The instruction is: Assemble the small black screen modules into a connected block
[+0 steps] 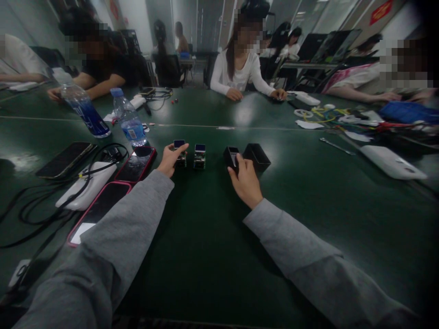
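My left hand (167,160) has its thumb and fingers closed on a small circuit board with a screen (179,144) standing on the green table. A second, similar circuit board (200,156) stands upright just right of it, untouched. My right hand (246,180) grips a small black box (230,154), its fingers on the top and near side; something grey shows inside its top. Right behind that hand sits another black box (258,155), slightly larger and turned at an angle.
Left lie phones (136,163), a white power bank (87,185) and black cables; two water bottles (129,121) stand behind. To the right are a white device (393,162), a thin metal tool (337,146) and tangled wires (325,114). Several people (236,75) sit across the green table (206,256).
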The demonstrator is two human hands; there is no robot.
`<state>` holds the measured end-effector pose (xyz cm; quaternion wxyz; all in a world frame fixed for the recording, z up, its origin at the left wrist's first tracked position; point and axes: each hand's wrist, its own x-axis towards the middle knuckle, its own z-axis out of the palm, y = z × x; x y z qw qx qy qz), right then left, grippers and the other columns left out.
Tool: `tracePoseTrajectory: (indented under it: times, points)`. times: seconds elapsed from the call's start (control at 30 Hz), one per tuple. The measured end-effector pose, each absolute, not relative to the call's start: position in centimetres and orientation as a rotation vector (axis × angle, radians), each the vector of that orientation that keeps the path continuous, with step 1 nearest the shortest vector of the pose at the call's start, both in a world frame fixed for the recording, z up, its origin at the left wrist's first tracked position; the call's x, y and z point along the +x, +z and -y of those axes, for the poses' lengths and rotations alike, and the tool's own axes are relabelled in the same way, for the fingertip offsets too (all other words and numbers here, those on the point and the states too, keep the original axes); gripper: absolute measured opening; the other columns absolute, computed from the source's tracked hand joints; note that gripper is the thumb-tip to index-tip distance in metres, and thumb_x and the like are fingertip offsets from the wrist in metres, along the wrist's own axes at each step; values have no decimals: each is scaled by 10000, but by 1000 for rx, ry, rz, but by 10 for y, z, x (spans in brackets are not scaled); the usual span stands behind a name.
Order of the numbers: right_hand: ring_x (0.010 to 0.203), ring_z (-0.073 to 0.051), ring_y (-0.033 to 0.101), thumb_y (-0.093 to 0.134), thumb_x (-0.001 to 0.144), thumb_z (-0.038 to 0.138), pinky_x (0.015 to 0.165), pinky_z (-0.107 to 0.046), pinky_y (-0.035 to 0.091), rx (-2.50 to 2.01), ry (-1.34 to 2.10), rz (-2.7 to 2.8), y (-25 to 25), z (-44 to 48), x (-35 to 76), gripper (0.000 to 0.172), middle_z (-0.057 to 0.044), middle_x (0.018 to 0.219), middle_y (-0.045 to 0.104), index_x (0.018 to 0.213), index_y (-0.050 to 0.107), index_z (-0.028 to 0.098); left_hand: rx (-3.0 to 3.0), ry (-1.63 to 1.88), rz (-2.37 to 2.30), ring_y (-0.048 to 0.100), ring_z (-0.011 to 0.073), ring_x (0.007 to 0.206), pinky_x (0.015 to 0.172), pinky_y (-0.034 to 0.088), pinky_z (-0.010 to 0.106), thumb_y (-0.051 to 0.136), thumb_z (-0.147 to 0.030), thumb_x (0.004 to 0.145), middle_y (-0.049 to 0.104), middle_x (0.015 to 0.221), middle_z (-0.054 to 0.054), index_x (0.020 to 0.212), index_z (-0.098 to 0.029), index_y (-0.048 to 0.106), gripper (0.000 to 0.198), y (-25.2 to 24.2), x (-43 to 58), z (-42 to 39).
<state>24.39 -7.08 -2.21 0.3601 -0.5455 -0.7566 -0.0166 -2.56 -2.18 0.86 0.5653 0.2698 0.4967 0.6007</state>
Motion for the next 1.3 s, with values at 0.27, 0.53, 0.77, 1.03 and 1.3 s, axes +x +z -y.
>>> tracePoseTrajectory:
  times: [0.27,0.53,0.77,1.03,1.3]
  points:
    - [1109,-369,532,378,1011,435,888,-579,525,-1435,-144,2010,-21,70,243,572,-235,1198,489,1439,420,57,1037,1488,-1491,571,295,1184,1004,450,453,841,-380,702,594,1285,161,1295,-167,530,702,-10,-22,11]
    - [1414,-422,248,425,1006,433,1077,-671,338,-1338,-222,2053,3,82,227,588,-201,1535,251,1517,297,170,1118,1456,-1411,602,267,1111,1000,447,467,757,-325,783,642,1203,134,1122,-163,639,393,-11,-19,10]
    - [1458,-318,262,549,970,286,1136,-554,380,-1060,-35,2335,10,68,166,572,-172,1555,308,1487,347,147,1155,1531,-1370,476,272,1336,1104,379,400,748,-138,744,511,1441,121,1350,-218,519,652,-11,-13,9]
    - [1457,-288,279,536,932,92,1146,-534,393,-1057,-4,2351,1,58,178,515,-174,1542,346,1436,431,91,1150,1433,-1234,341,244,1454,1180,287,377,682,-87,786,318,1595,123,1461,-223,404,742,-8,-1,16]
    - [1425,-318,333,534,962,180,1114,-550,422,-1096,-104,2327,-6,64,196,516,-195,1514,372,1455,407,98,1243,1379,-1158,288,258,1481,1202,265,431,707,-238,826,290,1612,77,1475,-266,379,727,-15,11,16]
